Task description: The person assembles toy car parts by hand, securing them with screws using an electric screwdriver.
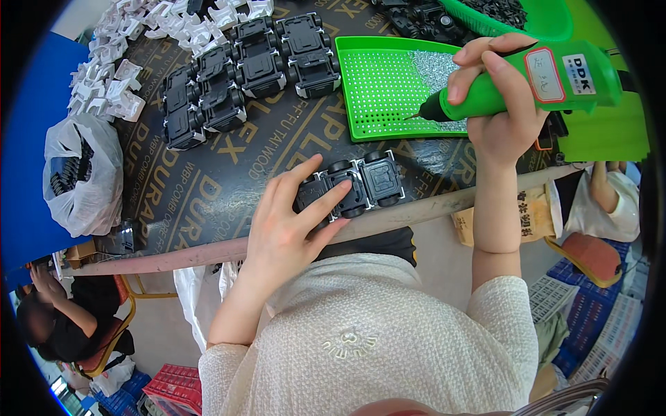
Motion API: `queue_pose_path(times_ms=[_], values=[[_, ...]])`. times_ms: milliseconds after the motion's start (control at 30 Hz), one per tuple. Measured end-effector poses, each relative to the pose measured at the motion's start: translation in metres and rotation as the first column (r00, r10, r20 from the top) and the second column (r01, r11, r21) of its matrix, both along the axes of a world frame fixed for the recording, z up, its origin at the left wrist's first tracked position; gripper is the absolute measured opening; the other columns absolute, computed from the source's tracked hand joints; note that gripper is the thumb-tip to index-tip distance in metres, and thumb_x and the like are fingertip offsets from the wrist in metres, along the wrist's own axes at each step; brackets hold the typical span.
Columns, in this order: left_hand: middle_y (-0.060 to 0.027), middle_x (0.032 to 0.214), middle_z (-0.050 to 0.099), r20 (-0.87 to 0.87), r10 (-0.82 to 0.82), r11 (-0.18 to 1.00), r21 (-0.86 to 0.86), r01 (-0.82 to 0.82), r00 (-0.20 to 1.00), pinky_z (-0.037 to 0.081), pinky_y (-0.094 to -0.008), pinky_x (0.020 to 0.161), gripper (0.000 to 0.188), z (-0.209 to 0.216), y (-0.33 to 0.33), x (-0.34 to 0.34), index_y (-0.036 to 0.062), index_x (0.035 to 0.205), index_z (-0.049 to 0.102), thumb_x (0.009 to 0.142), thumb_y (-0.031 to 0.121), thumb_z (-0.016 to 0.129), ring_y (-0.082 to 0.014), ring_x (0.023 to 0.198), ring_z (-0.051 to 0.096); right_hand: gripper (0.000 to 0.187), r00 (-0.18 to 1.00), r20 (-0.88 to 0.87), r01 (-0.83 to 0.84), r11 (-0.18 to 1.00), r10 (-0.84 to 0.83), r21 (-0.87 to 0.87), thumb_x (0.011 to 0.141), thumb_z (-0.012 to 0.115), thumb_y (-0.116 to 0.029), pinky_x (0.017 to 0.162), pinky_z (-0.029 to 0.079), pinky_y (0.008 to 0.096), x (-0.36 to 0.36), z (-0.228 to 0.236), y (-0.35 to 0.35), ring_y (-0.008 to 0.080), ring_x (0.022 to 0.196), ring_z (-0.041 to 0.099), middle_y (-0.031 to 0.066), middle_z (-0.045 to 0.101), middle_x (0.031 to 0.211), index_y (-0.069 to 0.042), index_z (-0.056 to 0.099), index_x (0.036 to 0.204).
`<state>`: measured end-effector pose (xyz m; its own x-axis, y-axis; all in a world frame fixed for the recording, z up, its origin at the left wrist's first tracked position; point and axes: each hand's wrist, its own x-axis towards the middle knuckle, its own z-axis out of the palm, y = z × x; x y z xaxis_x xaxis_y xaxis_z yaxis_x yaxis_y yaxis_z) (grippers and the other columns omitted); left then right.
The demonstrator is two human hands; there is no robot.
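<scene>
My left hand [286, 211] rests on a black toy car chassis [383, 179] with wheels and white edges, near the table's front edge. Its fingers are bent over the part and hold it against the tabletop. In my right hand [510, 114] is a green electric screwdriver [479, 97] with a black nose, gripped around its body. The bit points left over a green perforated tray [343, 83]. Small silvery screws [431, 69] are heaped in the tray's right side, and some sit in its holes. Whether a screw is on the bit is too small to tell.
Several similar black chassis [260, 59] stand in rows beyond my left hand. White plastic parts [104, 90] pile up at the far left, above a clear bag [83, 180] of black parts. A green basket [485, 24] of black pieces is at the back right. Other people sit at both sides.
</scene>
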<state>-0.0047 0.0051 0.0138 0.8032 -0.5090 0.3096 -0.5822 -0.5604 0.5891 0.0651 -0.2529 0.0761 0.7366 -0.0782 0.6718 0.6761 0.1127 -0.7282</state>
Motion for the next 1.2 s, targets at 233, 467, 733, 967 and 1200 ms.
queue_pose_path(times_ms=[233, 467, 733, 967, 1200], values=[[-0.0112, 0.118, 0.053, 0.060, -0.041, 0.999, -0.019, 0.042, 0.997, 0.048, -0.0371, 0.081, 0.046, -0.002, -0.014, 0.002, 0.0186, 0.111, 0.065, 0.067, 0.018, 0.078, -0.0290, 0.098, 0.054, 0.018, 1.000, 0.020, -0.015, 0.998, 0.016, -0.056, 0.085, 0.049, -0.003, 0.056, 0.049, 0.0329, 0.000, 0.004, 0.005, 0.0231, 0.050, 0.057, 0.0259, 0.059, 0.082, 0.006, 0.049, 0.101], [-0.0094, 0.113, 0.054, 0.072, -0.065, 0.997, -0.038, 0.068, 0.995, 0.048, -0.0360, 0.077, 0.046, -0.006, -0.023, 0.006, 0.0190, 0.109, 0.065, 0.066, 0.018, 0.078, -0.0271, 0.093, 0.053, 0.018, 0.999, 0.050, -0.002, 0.998, 0.005, -0.069, 0.085, 0.048, -0.003, 0.056, 0.048, 0.0328, 0.004, 0.001, 0.003, 0.0230, 0.050, 0.057, 0.0258, 0.059, 0.080, 0.007, 0.049, 0.099], [-0.0099, 0.110, 0.056, 0.080, -0.050, 0.997, -0.047, 0.054, 0.996, 0.048, -0.0353, 0.075, 0.049, -0.006, -0.027, 0.004, 0.0174, 0.107, 0.068, 0.060, 0.014, 0.080, -0.0269, 0.090, 0.055, 0.020, 0.999, -0.026, 0.040, 0.995, -0.043, -0.092, 0.086, 0.046, -0.004, 0.056, 0.048, 0.0332, 0.002, 0.000, 0.006, 0.0239, 0.053, 0.057, 0.0283, 0.058, 0.086, 0.008, 0.049, 0.102], [-0.0098, 0.109, 0.053, 0.117, -0.081, 0.994, -0.058, 0.088, 0.990, 0.049, -0.0357, 0.073, 0.047, -0.010, -0.034, 0.007, 0.0166, 0.108, 0.065, 0.063, 0.017, 0.079, -0.0260, 0.090, 0.054, 0.032, 0.961, 0.042, -0.270, 0.960, 0.273, -0.071, 0.088, 0.035, -0.012, 0.051, 0.042, 0.0324, -0.043, 0.037, 0.002, 0.0187, 0.050, 0.049, 0.0269, 0.054, 0.098, 0.001, 0.043, 0.116], [-0.0100, 0.109, 0.053, 0.110, -0.073, 0.995, -0.055, 0.079, 0.991, 0.049, -0.0355, 0.073, 0.047, -0.010, -0.033, 0.006, 0.0157, 0.108, 0.065, 0.063, 0.017, 0.078, -0.0259, 0.092, 0.053, 0.030, 0.960, -0.073, -0.279, 0.953, 0.272, -0.116, 0.085, 0.038, -0.007, 0.049, 0.046, 0.0309, -0.050, 0.028, 0.023, 0.0199, 0.050, 0.054, 0.0261, 0.053, 0.094, 0.001, 0.037, 0.114]])
